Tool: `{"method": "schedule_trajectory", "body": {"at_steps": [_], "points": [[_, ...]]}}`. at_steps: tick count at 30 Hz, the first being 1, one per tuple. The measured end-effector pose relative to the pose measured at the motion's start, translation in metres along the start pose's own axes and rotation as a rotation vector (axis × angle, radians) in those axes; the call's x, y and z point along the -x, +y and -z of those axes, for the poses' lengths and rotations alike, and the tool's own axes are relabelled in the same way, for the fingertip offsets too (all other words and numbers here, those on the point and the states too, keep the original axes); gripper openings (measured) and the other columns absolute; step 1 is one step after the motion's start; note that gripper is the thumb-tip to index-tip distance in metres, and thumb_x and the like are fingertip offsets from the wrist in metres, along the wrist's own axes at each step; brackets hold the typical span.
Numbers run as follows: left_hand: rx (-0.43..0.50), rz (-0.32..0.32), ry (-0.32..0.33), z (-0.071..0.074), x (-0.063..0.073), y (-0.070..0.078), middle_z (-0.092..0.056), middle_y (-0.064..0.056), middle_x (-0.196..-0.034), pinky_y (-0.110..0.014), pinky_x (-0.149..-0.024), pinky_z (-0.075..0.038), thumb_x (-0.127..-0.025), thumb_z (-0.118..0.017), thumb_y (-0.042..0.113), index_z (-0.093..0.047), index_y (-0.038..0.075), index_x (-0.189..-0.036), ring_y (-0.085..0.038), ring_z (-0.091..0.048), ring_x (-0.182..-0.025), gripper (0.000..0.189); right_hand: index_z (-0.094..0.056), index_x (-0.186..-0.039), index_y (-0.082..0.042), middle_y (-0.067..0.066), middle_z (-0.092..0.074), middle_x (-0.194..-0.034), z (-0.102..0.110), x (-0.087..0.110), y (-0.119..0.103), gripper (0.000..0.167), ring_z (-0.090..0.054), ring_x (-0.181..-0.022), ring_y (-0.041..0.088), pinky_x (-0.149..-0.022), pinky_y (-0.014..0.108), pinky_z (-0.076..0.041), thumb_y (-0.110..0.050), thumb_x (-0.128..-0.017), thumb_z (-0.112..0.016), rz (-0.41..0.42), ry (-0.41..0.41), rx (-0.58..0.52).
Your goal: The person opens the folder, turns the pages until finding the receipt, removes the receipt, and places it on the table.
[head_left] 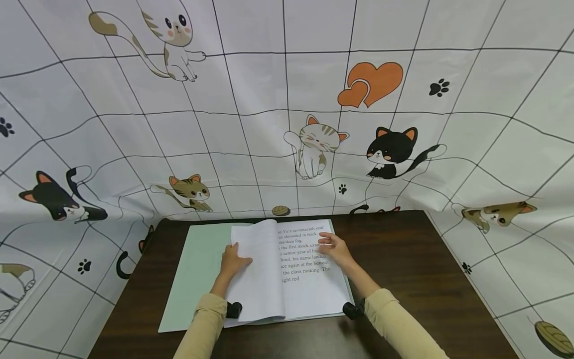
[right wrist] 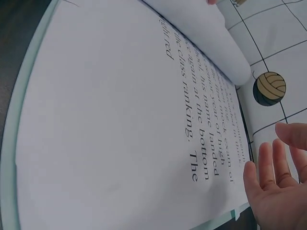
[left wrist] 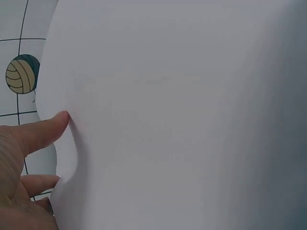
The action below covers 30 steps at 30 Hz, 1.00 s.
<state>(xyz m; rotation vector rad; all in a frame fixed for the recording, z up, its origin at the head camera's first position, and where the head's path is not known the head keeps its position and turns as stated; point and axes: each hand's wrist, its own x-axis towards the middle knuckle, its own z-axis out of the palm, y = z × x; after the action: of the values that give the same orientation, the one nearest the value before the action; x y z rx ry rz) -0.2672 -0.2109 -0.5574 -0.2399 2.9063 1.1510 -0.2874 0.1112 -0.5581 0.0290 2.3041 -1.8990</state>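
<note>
A large open book (head_left: 314,294) with a pale green cover (head_left: 184,279) lies on the dark table. My left hand (head_left: 233,262) pinches the outer edge of a blank white page (head_left: 262,294), which curves up along the middle of the book. In the left wrist view the thumb (left wrist: 50,132) lies on the front of this page (left wrist: 158,120), and the paper buckles beside it. My right hand (head_left: 336,251) hovers by the outer edge of the printed right page, fingers apart and loosely bent, holding nothing. Large black text shows on that page (right wrist: 105,120).
The dark wooden table (head_left: 403,279) extends on both sides of the book. Behind and around it hangs a white gridded sheet (head_left: 251,85) printed with cats, paws and hearts. A black wrist camera (head_left: 353,310) sits over the book's lower right corner.
</note>
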Motion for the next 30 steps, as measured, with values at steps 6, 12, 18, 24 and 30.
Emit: {"method": "schedule_trajectory", "body": {"at_steps": [6, 12, 18, 24, 30], "points": [[-0.053, 0.006, 0.004, -0.001, 0.000, -0.001, -0.039, -0.040, -0.139, -0.066, -0.102, -0.035, -0.078, -0.074, 0.019, -0.035, -0.018, -0.140, -0.058, -0.040, -0.126, 0.082, -0.051, -0.134, 0.005, 0.030, -0.060, -0.124, 0.006, -0.008, -0.003, 0.050, -0.066, -0.102, 0.027, -0.083, 0.021, -0.048, 0.005, -0.086, -0.062, 0.009, 0.045, 0.022], [-0.105, 0.008, 0.014, -0.001, 0.002, -0.010, -0.039, -0.039, -0.141, -0.066, -0.099, -0.036, -0.079, -0.075, 0.021, -0.034, -0.016, -0.142, -0.056, -0.040, -0.127, 0.084, -0.049, -0.137, 0.005, 0.031, -0.057, -0.129, 0.009, -0.011, -0.003, 0.052, -0.062, -0.112, 0.034, -0.082, 0.019, -0.048, 0.003, -0.087, -0.061, -0.007, 0.072, 0.001], [-0.126, 0.029, -0.015, -0.002, 0.002, -0.017, -0.037, -0.037, -0.145, -0.064, -0.095, -0.034, -0.079, -0.075, 0.024, -0.032, -0.013, -0.145, -0.056, -0.037, -0.128, 0.087, -0.046, -0.140, 0.005, 0.031, -0.051, -0.136, 0.013, -0.014, 0.003, 0.054, -0.055, -0.120, 0.038, -0.088, 0.024, -0.050, 0.002, -0.088, -0.059, -0.048, 0.118, -0.052], [-0.141, 0.023, -0.005, 0.002, 0.003, -0.022, -0.038, -0.037, -0.144, -0.066, -0.095, -0.035, -0.076, -0.077, 0.023, -0.033, -0.014, -0.144, -0.059, -0.036, -0.125, 0.089, -0.046, -0.140, 0.003, 0.029, -0.051, -0.136, 0.012, -0.021, 0.010, 0.056, -0.051, -0.124, 0.037, -0.093, 0.030, -0.047, 0.001, -0.086, -0.060, -0.068, 0.124, -0.024], [-0.147, 0.003, -0.005, 0.001, 0.002, -0.024, -0.039, -0.038, -0.143, -0.067, -0.097, -0.038, -0.075, -0.078, 0.019, -0.034, -0.016, -0.142, -0.059, -0.038, -0.123, 0.087, -0.043, -0.142, 0.004, 0.029, -0.050, -0.136, 0.015, -0.029, 0.016, 0.057, -0.049, -0.125, 0.038, -0.096, 0.036, -0.045, 0.000, -0.088, -0.059, -0.077, 0.144, -0.037]]}}
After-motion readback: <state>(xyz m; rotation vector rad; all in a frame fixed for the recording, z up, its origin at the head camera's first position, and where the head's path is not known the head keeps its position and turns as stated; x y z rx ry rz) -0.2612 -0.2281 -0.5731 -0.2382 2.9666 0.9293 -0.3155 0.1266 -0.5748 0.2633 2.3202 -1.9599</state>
